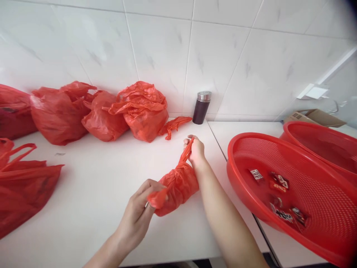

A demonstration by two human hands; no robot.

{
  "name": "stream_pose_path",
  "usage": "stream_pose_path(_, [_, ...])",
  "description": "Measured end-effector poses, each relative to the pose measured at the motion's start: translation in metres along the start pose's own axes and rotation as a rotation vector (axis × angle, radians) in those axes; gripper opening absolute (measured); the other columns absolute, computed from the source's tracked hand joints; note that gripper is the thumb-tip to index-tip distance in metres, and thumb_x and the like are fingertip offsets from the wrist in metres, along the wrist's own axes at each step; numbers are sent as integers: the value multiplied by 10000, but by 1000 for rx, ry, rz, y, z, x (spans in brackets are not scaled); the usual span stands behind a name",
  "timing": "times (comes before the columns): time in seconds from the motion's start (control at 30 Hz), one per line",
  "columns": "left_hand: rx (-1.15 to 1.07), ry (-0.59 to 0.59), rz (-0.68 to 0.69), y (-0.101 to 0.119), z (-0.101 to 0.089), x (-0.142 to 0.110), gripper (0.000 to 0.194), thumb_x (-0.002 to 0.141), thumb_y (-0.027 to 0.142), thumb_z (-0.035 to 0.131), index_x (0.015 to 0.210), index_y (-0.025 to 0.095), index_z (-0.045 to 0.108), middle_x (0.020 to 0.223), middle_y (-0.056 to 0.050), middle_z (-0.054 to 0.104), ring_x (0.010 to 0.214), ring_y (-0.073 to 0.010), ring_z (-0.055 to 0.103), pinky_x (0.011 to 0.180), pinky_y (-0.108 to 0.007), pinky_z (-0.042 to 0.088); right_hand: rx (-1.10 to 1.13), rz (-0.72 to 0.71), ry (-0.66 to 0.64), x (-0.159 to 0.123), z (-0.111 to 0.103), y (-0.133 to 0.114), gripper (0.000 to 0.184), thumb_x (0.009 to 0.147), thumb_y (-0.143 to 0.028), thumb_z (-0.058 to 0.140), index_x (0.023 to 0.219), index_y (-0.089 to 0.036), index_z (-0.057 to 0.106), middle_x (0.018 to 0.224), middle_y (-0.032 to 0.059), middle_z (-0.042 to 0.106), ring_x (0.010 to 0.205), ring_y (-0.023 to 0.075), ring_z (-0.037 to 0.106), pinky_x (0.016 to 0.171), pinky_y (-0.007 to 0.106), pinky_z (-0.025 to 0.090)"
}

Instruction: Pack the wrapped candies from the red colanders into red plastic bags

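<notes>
Between left hand (pixel 141 206) and right hand (pixel 197 149), both closed around its gathered ends, lies a filled red plastic bag (pixel 181 188); pulling too hard could tear it

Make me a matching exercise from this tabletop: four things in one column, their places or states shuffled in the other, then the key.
Column 1
1. Left hand
2. Dark flask
3. Right hand
4. Nearer basket

Column 2
A. Holds small packets
B. Grips the far end of the held red bag
C. Silver-capped, by the tiled wall
D. Grips that bag's near end

Right pairs: 1-D, 2-C, 3-B, 4-A
</notes>
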State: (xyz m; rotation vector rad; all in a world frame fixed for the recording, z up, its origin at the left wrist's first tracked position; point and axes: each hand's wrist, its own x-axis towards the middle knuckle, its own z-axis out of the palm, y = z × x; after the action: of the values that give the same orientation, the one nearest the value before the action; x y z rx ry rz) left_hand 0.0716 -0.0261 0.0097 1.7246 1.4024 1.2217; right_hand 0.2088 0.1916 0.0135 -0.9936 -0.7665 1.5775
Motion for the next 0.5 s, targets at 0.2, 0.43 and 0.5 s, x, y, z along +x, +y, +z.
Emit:
stream_pose_path(0.2, [407,43,-11,-4,1,27,748,727,264,712,1405,265,395,1344,-117,517,1185,-306,512,971,-483,446,72,-71,-257,-49,58,-25,37,750,-215,441,781,-232,449,569,-68,458,392,69,299,398,209,234])
stream_pose_path(0.43, [105,132,-286,2,-43,37,314,858,225,497,1143,227,630,1068,-27,725,938,-227,677,809,-325,532,-67,-231,-578,-60,51,-52,275,710,-119,516,951,-244,556,919,-21,642,672,100,593,642,262,493])
stream_pose_path(0.5, [46,196,-370,1,-64,32,367,876,371,527,1195,212,618,1026,-35,738,894,-246,691,749,-333,549,-174,-227,-711,-59,45,-46,420,727,-141,573,1119,-289,556,1135,3,625,941,158,632,813,337,509])
